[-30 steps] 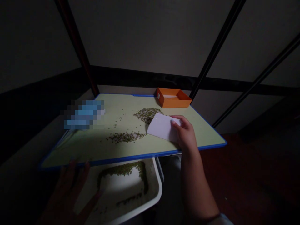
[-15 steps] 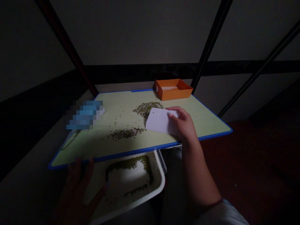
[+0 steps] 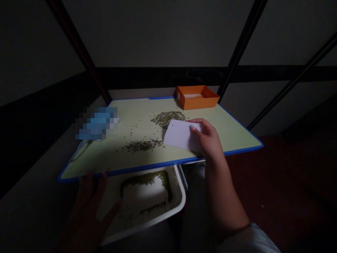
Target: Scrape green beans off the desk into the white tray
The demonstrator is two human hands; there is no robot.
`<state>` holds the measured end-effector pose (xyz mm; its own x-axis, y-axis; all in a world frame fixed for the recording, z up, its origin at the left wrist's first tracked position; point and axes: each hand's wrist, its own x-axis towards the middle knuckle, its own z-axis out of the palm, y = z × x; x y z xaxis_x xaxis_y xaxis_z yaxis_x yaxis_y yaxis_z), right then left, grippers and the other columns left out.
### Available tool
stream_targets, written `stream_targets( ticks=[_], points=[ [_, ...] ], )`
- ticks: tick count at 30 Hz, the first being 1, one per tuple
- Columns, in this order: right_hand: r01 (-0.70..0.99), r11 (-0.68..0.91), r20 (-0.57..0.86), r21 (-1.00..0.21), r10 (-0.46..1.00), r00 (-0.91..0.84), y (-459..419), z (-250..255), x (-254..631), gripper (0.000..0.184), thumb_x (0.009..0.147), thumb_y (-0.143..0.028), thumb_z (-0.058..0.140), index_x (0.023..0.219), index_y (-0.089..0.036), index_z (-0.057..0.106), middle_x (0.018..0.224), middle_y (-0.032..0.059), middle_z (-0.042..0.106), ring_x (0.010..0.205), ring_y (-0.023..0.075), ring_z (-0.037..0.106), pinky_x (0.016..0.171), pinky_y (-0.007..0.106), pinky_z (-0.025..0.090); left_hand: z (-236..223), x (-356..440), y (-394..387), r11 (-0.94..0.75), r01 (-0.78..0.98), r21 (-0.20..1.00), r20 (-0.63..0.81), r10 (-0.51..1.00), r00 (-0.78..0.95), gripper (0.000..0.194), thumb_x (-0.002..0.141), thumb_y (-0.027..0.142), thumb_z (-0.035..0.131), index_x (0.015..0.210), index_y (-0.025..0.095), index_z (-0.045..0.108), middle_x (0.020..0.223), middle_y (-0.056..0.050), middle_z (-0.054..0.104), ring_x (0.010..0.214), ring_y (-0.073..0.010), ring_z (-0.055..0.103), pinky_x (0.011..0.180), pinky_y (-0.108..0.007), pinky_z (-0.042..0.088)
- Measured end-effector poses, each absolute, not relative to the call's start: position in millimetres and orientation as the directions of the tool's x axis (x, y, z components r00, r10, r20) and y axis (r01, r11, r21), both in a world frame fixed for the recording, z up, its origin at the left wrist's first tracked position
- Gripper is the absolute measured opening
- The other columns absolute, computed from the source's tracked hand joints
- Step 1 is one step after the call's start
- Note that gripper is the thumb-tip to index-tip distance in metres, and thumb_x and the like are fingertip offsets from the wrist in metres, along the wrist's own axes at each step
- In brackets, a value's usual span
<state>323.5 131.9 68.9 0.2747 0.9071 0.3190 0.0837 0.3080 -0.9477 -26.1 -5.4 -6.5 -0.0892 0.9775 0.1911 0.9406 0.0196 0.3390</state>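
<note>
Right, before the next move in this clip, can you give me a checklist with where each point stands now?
1. White card firmly in the right hand: ok. The right hand has its thumb on the face of the white card.
2. Card's lower edge flush on the board: cannot tell from this angle, on the board.
3. Left hand empty: ok. The left hand is spread at the board's near edge.
4. Grains in one patch: not ok. There is a far patch, a near patch and strays.
5. Orange box upright: ok. The orange box sits at the back.
6. Whole basin in view: not ok. The board and left hand hide part of the white basin.
</note>
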Motion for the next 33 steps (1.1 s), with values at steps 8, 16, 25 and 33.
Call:
stream_targets(
  ticks=[8, 16, 25, 33],
  points=[
    [0.174, 0.279, 0.316, -0.945, 0.916, 0.247, 121, 70, 334, 0.016, 0.078, -0.025, 0.062, 0.092, -0.027, 0.069, 0.094, 0.0007, 0.07, 0.077, 0.0194, 0.056, 0.071, 0.035, 0.043, -4, -21, -7, 0.007, 0.941, 0.338, 0.198, 0.977, -0.078, 0.072, 0.086, 0.055, 0.041, 0.15, 0.037, 0.012, 0.168, 0.0, -0.008, 0.154, -0.0334, -0.001, 0.119, -0.063, 0.026],
    [0.19, 0.282, 0.313, -0.94, 0.936, 0.159, 112, 69, 328, 0.017, 0.083, -0.026, 0.057, 0.098, -0.029, 0.066, 0.094, 0.0011, 0.067, 0.085, 0.0219, 0.058, 0.074, 0.037, 0.046, 1, -16, -8, 0.015, 0.933, 0.36, 0.204, 0.974, -0.094, 0.074, 0.084, 0.062, 0.039, 0.15, 0.031, 0.023, 0.169, -0.005, -0.003, 0.154, -0.0334, -0.001, 0.12, -0.063, 0.023],
    [0.192, 0.253, 0.28, -0.948, 0.951, 0.129, 106, 66, 324, 0.017, 0.082, -0.027, 0.059, 0.097, -0.029, 0.067, 0.09, 0.0014, 0.067, 0.088, 0.0236, 0.06, 0.074, 0.037, 0.046, 6, -11, -7, 0.017, 0.928, 0.371, 0.198, 0.975, -0.097, 0.074, 0.085, 0.061, 0.039, 0.15, 0.029, 0.023, 0.169, -0.006, -0.002, 0.154, -0.0335, 0.001, 0.12, -0.062, 0.022],
    [0.217, 0.263, 0.291, -0.94, 0.951, 0.109, 101, 62, 312, 0.018, 0.084, -0.029, 0.058, 0.101, -0.028, 0.065, 0.099, 0.0028, 0.069, 0.091, 0.0234, 0.061, 0.079, 0.038, 0.046, 1, -15, -7, -0.001, 0.935, 0.354, 0.209, 0.975, -0.078, 0.073, 0.086, 0.056, 0.043, 0.15, 0.031, 0.019, 0.169, -0.005, -0.005, 0.153, -0.034, -0.003, 0.121, -0.063, 0.02]
  ],
)
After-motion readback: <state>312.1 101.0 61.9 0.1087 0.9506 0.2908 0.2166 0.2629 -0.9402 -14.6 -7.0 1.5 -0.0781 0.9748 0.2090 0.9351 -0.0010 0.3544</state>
